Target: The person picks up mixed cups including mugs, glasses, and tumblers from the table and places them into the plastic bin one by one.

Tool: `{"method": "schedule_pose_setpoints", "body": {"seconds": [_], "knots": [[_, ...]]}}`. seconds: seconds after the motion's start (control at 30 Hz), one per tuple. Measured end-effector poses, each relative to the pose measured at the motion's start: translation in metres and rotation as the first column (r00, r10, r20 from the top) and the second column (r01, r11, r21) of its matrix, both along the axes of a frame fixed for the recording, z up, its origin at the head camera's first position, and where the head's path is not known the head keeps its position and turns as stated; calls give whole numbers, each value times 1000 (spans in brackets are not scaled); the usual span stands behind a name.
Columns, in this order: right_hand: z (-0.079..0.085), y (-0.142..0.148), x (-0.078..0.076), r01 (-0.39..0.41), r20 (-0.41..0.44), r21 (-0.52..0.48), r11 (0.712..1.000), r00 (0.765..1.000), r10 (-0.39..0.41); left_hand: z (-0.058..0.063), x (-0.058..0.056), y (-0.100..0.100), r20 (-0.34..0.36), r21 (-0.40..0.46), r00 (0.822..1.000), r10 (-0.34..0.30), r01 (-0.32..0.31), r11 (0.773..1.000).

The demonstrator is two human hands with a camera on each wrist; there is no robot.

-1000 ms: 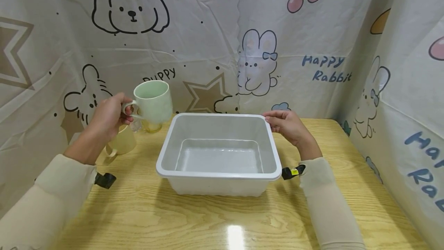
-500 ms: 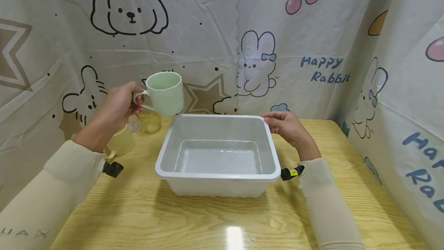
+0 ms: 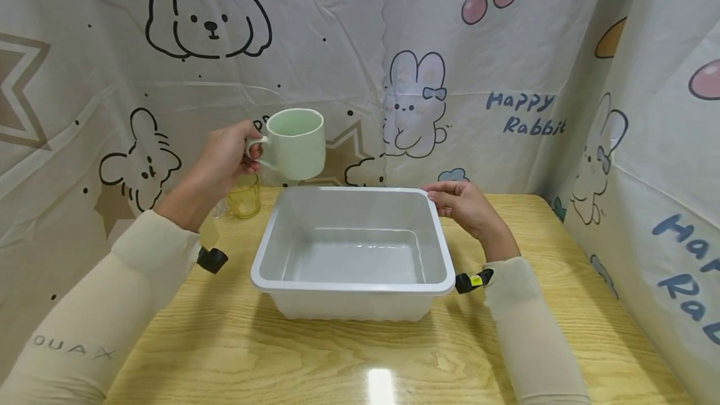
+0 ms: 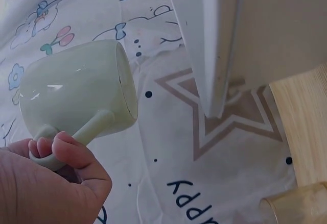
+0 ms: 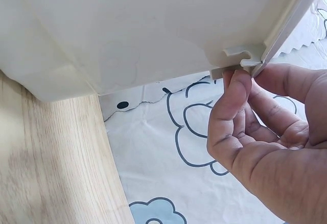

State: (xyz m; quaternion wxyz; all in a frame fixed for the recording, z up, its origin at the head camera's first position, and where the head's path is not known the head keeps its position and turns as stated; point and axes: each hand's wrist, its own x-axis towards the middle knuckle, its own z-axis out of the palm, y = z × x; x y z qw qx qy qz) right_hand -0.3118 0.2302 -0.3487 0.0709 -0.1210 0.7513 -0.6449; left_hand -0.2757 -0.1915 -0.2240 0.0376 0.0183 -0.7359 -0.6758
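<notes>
Head view: holds a pale green, glossy, round-walled mug [image 3: 295, 152] by its looped handle in the left hand [image 3: 226, 150], with its mouth upward. Raises it clear of the wood-grained, yellowish bench [image 3: 270, 361], apart from and seemingly above the far left corner of a deep, rectangular white plastic tub [image 3: 354, 305]. Rests the right hand [image 3: 469, 205] at the tub's far right corner, with thumb and fingers pinched on the rim. Shows the tub at the middle of the bench, toward the far edge. Near the far left corner of the bench, shows a see-through yellow tumbler [image 3: 244, 197] and, mostly hidden behind the left wrist, a pale yellow object [image 3: 208, 233]. Hangs a white cloth [image 3: 337, 30] printed with cartoon animals, stars and cherries beyond the far edge. Wears cream sleeves [image 3: 534, 330] on both arms.

Left wrist view: confirms a snug left grip, with fingers curled through the mug handle. Shows the tub rim well apart from the mug, and part of the tumbler at the lower right.

Right wrist view: confirms a narrow right grip, nearly fingertip to fingertip, with the tub's corner between. Shows a small hooked tab under the rim, right beside the fingertips.
</notes>
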Motion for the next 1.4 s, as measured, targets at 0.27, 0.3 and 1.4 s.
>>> {"method": "schedule_pose_setpoints", "body": {"seconds": [0.27,0.3,1.4], "knots": [[-1,2,0,3,-9,11,1000,1000,-3,-1,-11,23,-5,-38,1000,-14,14,999],[-1,2,0,3,-11,13,1000,1000,-3,-1,-12,26,-8,-46,1000,-20,19,999],[0,1,-2,14,7,37,999,1000,-14,-21,-32,98,45,-57,968,-246,248,967]]}}
